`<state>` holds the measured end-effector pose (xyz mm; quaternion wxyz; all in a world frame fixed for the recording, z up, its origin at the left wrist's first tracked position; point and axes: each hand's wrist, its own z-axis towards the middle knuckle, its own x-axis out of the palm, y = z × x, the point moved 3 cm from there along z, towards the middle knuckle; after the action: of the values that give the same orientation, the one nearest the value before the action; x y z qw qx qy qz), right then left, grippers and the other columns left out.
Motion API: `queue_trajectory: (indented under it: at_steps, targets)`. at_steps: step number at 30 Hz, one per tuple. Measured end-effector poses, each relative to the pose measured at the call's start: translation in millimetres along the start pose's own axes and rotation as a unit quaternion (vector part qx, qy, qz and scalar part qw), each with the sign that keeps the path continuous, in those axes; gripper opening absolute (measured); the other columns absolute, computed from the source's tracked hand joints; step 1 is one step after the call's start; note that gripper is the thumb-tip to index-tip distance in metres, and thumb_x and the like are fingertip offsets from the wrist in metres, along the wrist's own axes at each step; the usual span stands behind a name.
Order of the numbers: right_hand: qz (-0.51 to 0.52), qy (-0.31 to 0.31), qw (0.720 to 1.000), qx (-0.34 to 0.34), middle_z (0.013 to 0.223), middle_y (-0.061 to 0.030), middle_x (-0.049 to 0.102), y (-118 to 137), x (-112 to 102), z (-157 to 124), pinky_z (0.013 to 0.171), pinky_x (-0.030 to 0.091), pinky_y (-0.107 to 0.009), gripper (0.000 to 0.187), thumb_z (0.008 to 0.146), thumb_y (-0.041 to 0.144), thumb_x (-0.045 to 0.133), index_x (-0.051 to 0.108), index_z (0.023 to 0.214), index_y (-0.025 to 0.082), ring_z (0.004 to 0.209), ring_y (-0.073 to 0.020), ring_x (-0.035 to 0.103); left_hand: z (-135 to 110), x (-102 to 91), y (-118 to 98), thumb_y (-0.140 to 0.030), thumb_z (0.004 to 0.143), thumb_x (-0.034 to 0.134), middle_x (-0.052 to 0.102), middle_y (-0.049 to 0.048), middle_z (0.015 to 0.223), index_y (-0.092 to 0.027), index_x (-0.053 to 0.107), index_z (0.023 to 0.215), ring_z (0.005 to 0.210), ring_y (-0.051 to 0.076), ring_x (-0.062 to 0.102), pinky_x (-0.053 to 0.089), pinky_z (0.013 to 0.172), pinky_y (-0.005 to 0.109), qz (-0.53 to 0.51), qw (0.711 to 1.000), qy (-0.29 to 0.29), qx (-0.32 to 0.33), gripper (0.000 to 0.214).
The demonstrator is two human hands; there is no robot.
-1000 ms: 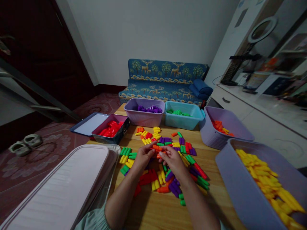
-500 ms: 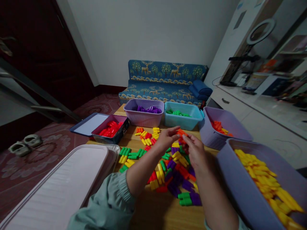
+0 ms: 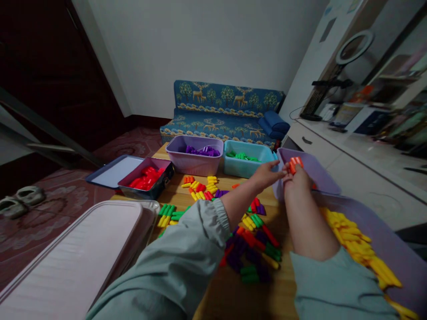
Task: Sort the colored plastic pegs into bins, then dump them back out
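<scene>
My right hand (image 3: 296, 178) is closed round orange pegs (image 3: 295, 164) and holds them over the near rim of a lilac bin (image 3: 316, 166) at the right. My left hand (image 3: 267, 174) reaches beside it, fingers stretched toward the same pegs and touching them at the tips. Below my arms a pile of loose coloured pegs (image 3: 253, 240) lies on the wooden table (image 3: 233, 293): red, green, purple, yellow and orange.
A purple bin (image 3: 195, 161) with purple pegs, a teal bin (image 3: 245, 164) with green pegs, a dark tin (image 3: 147, 180) with red pegs, and a large lilac bin (image 3: 380, 249) of yellow pegs ring the table. A pink-lidded box (image 3: 76, 262) sits near left. A blue sofa stands behind.
Both hands lifted orange pegs out of the pile and carried them right and away, from the table's middle to the rim of the right lilac bin. My body leaned forward.
</scene>
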<state>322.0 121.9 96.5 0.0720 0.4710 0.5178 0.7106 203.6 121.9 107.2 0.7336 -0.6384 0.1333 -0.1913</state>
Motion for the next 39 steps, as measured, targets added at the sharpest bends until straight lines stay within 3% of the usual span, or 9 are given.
queue_trajectory:
  at_steps: [7, 11, 15, 18, 21, 23, 25, 29, 39]
  targets:
    - [-0.050, -0.053, 0.996, 0.041, 0.082, 0.0032, 0.053, 11, 2, -28, 0.070, 0.057, -0.027, 0.016, 0.074, 0.008, 0.053, 0.044, 0.081, 0.020, 0.077, -0.0088, 0.062, -76, -86.1, 21, -0.019, 0.076, 0.066, 0.071, 0.0124, 0.106, -0.013, 0.065, 0.119, 0.100, 0.026, 0.063, 0.050, 0.087, 0.037, 0.081, 0.990, -0.112, -0.004, 0.044]
    - [-0.121, 0.065, 0.990, 0.018, 0.089, 0.0008, 0.062, 1, 1, -78, 0.068, 0.054, -0.026, 0.028, 0.066, 0.017, 0.066, 0.056, 0.093, 0.019, 0.079, -0.0138, 0.067, -122, -134.3, 26, -0.017, 0.073, 0.066, 0.071, 0.0120, 0.106, -0.015, 0.072, 0.106, 0.101, 0.026, 0.064, 0.048, 0.090, 0.038, 0.162, 0.972, -0.171, 0.004, 0.033]
    - [-0.289, 0.234, 0.928, -0.008, 0.084, -0.0051, 0.069, -29, -4, -127, 0.066, 0.051, -0.029, 0.034, 0.067, 0.033, 0.068, 0.066, 0.096, 0.016, 0.077, -0.0183, 0.065, -158, -159.9, 31, -0.018, 0.070, 0.068, 0.073, 0.0107, 0.102, -0.018, 0.074, 0.099, 0.097, 0.027, 0.065, 0.048, 0.089, 0.039, 0.246, 0.954, -0.169, -0.002, 0.029]
    - [-0.414, 0.343, 0.842, -0.029, 0.085, -0.0059, 0.071, -50, -10, -153, 0.075, 0.051, -0.035, 0.022, 0.068, 0.027, 0.066, 0.069, 0.088, 0.018, 0.080, -0.0206, 0.065, -173, -163.4, 33, -0.016, 0.071, 0.064, 0.073, 0.0094, 0.098, -0.018, 0.074, 0.098, 0.093, 0.026, 0.065, 0.048, 0.087, 0.038, 0.333, 0.933, -0.136, -0.010, 0.029]
    - [-0.560, 0.429, 0.703, -0.090, 0.097, -0.0050, 0.071, -58, -11, -175, 0.088, 0.047, -0.037, 0.025, 0.066, 0.019, 0.069, 0.071, 0.091, 0.021, 0.095, -0.0225, 0.063, -180, -158.6, 37, -0.017, 0.072, 0.063, 0.070, 0.0112, 0.105, -0.016, 0.071, 0.106, 0.097, 0.026, 0.063, 0.047, 0.090, 0.039, 0.411, 0.907, -0.089, 0.001, 0.036]
    - [-0.632, 0.449, 0.618, -0.130, 0.106, -0.0055, 0.069, -58, -11, -186, 0.094, 0.043, -0.038, 0.034, 0.065, 0.021, 0.072, 0.071, 0.099, 0.022, 0.104, -0.0249, 0.058, -180, -152.8, 41, -0.017, 0.072, 0.063, 0.065, 0.0134, 0.118, -0.016, 0.066, 0.117, 0.109, 0.027, 0.059, 0.044, 0.096, 0.039, 0.440, 0.895, -0.059, 0.028, 0.045]
    - [-0.671, 0.450, 0.570, -0.153, 0.114, -0.0062, 0.065, -57, -10, -193, 0.096, 0.041, -0.037, 0.043, 0.065, 0.024, 0.075, 0.070, 0.108, 0.023, 0.107, -0.0266, 0.055, -180, -146.4, 48, -0.013, 0.073, 0.059, 0.056, 0.0142, 0.131, -0.017, 0.059, 0.127, 0.121, 0.027, 0.051, 0.038, 0.103, 0.040, 0.467, 0.882, -0.043, 0.055, 0.054]
    - [-0.697, 0.456, 0.533, -0.150, 0.114, -0.0071, 0.064, -60, -11, -200, 0.095, 0.040, -0.035, 0.047, 0.071, 0.025, 0.071, 0.065, 0.117, 0.023, 0.108, -0.0256, 0.055, -177, -136.0, 61, -0.006, 0.076, 0.050, 0.052, 0.0123, 0.137, -0.021, 0.056, 0.130, 0.128, 0.027, 0.042, 0.033, 0.106, 0.046, 0.522, 0.851, -0.032, 0.058, 0.057]
    - [-0.707, 0.454, 0.518, -0.159, 0.117, -0.0097, 0.061, -70, -12, -208, 0.090, 0.042, -0.034, 0.046, 0.073, 0.019, 0.058, 0.060, 0.119, 0.021, 0.107, -0.0249, 0.058, -178, -134.7, 62, -0.004, 0.071, 0.049, 0.061, 0.0100, 0.107, -0.020, 0.068, 0.112, 0.101, 0.024, 0.052, 0.042, 0.091, 0.037, 0.529, 0.843, -0.053, 0.087, 0.047]
